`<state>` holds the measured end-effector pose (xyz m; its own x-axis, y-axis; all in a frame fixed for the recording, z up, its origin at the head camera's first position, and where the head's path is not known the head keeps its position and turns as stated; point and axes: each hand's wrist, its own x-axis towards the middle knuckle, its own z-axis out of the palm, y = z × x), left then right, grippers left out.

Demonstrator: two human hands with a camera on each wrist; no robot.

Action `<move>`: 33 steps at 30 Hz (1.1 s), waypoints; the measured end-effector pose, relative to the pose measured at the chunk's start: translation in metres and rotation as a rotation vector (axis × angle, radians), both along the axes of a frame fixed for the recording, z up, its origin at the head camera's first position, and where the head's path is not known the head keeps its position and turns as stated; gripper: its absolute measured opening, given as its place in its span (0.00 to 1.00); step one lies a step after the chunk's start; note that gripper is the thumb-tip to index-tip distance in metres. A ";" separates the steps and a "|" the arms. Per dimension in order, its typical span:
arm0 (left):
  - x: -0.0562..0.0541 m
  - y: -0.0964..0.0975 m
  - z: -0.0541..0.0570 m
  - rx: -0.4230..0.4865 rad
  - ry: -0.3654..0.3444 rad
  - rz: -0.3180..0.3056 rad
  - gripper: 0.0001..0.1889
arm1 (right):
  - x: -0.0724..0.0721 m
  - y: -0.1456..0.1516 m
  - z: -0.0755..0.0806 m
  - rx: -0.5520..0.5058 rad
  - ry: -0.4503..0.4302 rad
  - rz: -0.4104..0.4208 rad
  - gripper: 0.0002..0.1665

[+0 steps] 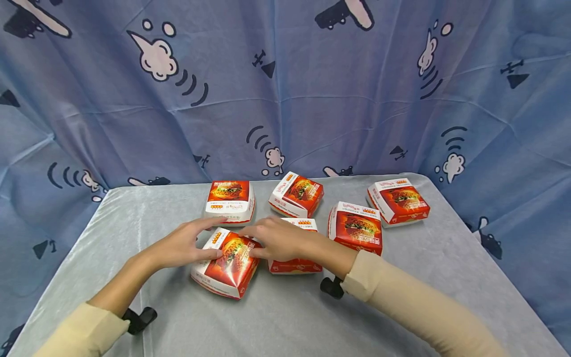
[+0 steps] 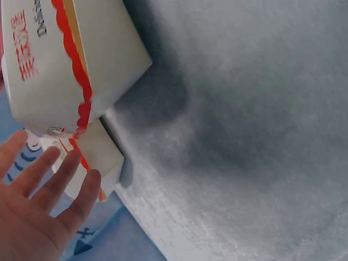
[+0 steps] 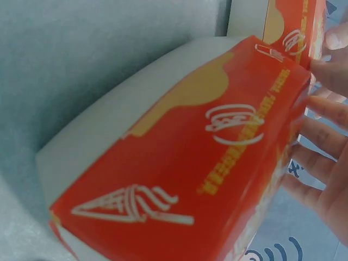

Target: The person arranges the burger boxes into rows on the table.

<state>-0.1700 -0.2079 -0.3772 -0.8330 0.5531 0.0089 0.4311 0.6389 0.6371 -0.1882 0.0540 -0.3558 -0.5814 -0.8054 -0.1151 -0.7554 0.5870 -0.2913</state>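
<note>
Six red-and-white burger boxes with a burger picture on the lid are on the grey-covered table. Both hands are at the front left burger box [image 1: 232,260], which sits at an angle. My left hand [image 1: 178,245] has its thumb over the left edge of that lid, its spread fingers [image 2: 79,198] reaching toward the back left burger box [image 1: 229,198]. From the other side, my right hand [image 1: 283,240] brings thumb and index finger to the lid's right corner. That hand passes over the middle burger box [image 1: 296,266] and partly hides it. Whether the fingertips press is unclear.
Another burger box [image 1: 357,225] stands right of the middle one, beside the right forearm. Farther back are a tilted burger box [image 1: 296,193] and a far right burger box [image 1: 399,201]. A blue patterned curtain [image 1: 285,89] hangs behind the table [image 1: 357,317].
</note>
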 end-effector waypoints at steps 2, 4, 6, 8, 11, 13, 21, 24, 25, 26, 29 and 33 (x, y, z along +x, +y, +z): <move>0.000 0.002 0.001 0.015 0.009 -0.018 0.37 | -0.001 -0.001 0.000 -0.010 0.009 0.002 0.27; -0.001 0.004 0.001 0.030 0.002 -0.036 0.35 | -0.001 -0.001 -0.001 -0.022 0.021 0.005 0.26; -0.001 0.005 0.001 0.039 -0.010 -0.050 0.32 | -0.002 -0.002 -0.001 -0.028 0.027 -0.003 0.26; -0.001 0.005 0.001 0.042 -0.025 -0.057 0.29 | -0.001 -0.002 -0.001 -0.025 0.036 -0.022 0.28; -0.002 0.004 0.001 0.039 -0.040 -0.060 0.25 | 0.001 -0.002 0.000 -0.014 0.045 -0.064 0.31; -0.002 0.004 0.002 0.031 -0.051 -0.049 0.25 | 0.003 -0.002 0.001 -0.010 0.048 -0.093 0.33; -0.003 0.003 0.003 -0.035 0.003 0.014 0.25 | 0.012 0.000 0.004 -0.030 -0.095 -0.153 0.41; -0.003 0.003 0.003 -0.061 0.017 0.041 0.25 | 0.013 0.001 0.003 -0.025 -0.144 -0.159 0.43; -0.003 0.003 0.003 -0.069 0.018 0.050 0.24 | 0.013 0.002 0.002 -0.020 -0.147 -0.151 0.43; -0.004 0.003 0.003 -0.077 0.018 0.059 0.24 | 0.014 0.002 0.002 -0.015 -0.142 -0.135 0.43; -0.004 0.002 0.003 -0.095 0.018 0.079 0.23 | 0.013 0.003 0.001 -0.002 -0.097 -0.071 0.40; -0.004 0.002 0.003 -0.095 0.027 0.083 0.21 | 0.012 0.002 0.001 0.004 -0.051 -0.017 0.37</move>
<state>-0.1744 -0.2056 -0.3738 -0.8760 0.4820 -0.0169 0.3909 0.7301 0.5605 -0.1761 0.0564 -0.3549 -0.5883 -0.7949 -0.1486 -0.7294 0.6009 -0.3270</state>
